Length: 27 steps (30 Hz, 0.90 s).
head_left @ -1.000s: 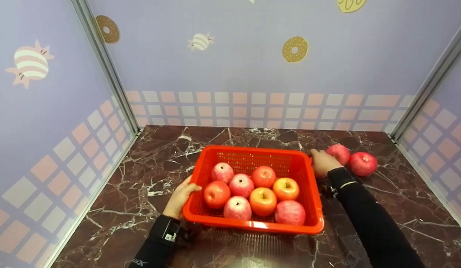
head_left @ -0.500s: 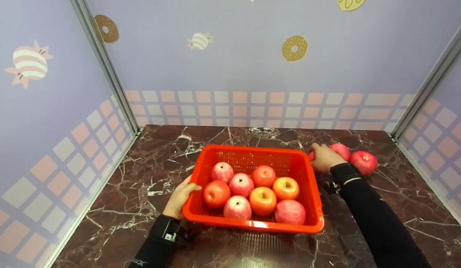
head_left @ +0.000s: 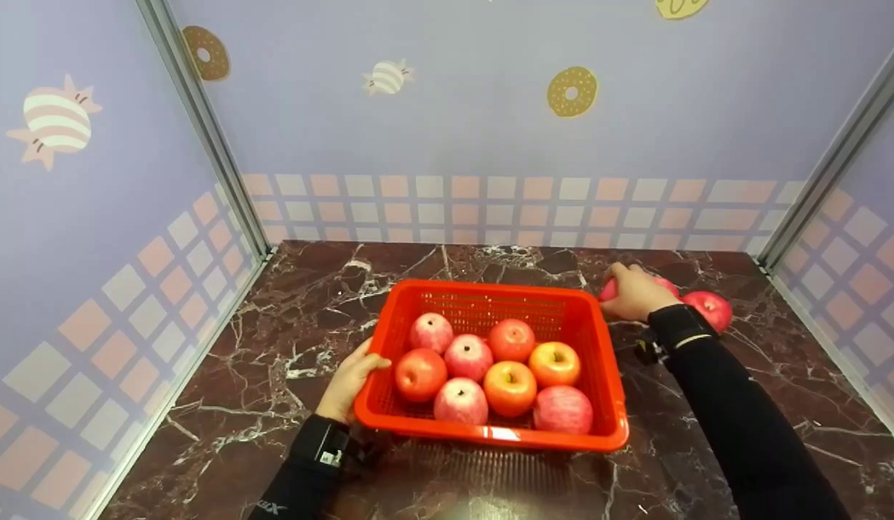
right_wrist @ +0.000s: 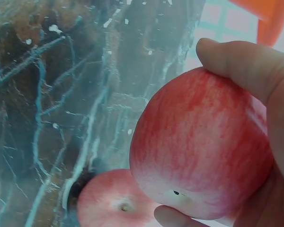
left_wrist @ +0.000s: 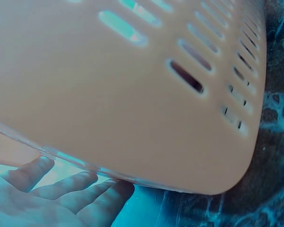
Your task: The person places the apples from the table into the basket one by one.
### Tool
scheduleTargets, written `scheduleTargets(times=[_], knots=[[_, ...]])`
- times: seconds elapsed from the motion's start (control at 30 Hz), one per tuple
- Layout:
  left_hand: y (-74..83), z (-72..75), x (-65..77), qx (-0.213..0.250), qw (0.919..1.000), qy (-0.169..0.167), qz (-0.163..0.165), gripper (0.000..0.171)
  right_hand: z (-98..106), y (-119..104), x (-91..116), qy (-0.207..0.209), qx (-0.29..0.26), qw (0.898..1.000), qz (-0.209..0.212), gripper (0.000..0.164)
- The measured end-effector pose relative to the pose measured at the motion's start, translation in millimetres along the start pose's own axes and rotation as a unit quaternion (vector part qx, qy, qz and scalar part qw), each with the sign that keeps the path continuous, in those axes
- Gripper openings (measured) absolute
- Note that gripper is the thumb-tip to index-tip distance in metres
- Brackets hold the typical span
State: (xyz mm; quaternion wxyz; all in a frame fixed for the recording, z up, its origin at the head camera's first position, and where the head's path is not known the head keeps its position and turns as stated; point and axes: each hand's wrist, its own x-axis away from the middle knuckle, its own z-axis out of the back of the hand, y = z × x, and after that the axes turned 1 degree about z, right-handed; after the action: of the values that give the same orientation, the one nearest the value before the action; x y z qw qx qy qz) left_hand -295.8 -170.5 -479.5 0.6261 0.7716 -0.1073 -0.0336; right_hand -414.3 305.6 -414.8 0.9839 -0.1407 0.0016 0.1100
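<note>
A red plastic basket stands in the middle of the head view, holding several red and yellow-orange apples. My left hand grips its left rim, thumb over the edge; the left wrist view shows the other fingers against the outside of the basket. Just beyond the basket's right rim, my right hand holds a red apple between thumb and fingers. A second apple lies close beneath it in the right wrist view. One more red apple is by the right wrist, partly covered by the cuff.
Everything stands on a dark red marbled tabletop. Pale purple panels with checked borders enclose the back and both sides, joined by metal posts at the corners.
My right hand has shifted slightly away from me and to the right, with the held apple. The left hand and the basket stay where they were.
</note>
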Motion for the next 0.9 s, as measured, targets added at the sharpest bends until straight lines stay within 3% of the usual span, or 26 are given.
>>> scheduleTargets(times=[0.53,0.9], knots=[[0.2,-0.9,-0.1,0.002,1.0000,0.007,0.002,0.066,28.8,-21.6,-2.1,0.012,0.002,1.000,-0.012,0.070],[-0.3,-0.4,-0.1,0.012,0.9999,0.001,0.002,0.066,32.2,-65.1,-4.5,0.030,-0.007,0.999,0.038,0.065]])
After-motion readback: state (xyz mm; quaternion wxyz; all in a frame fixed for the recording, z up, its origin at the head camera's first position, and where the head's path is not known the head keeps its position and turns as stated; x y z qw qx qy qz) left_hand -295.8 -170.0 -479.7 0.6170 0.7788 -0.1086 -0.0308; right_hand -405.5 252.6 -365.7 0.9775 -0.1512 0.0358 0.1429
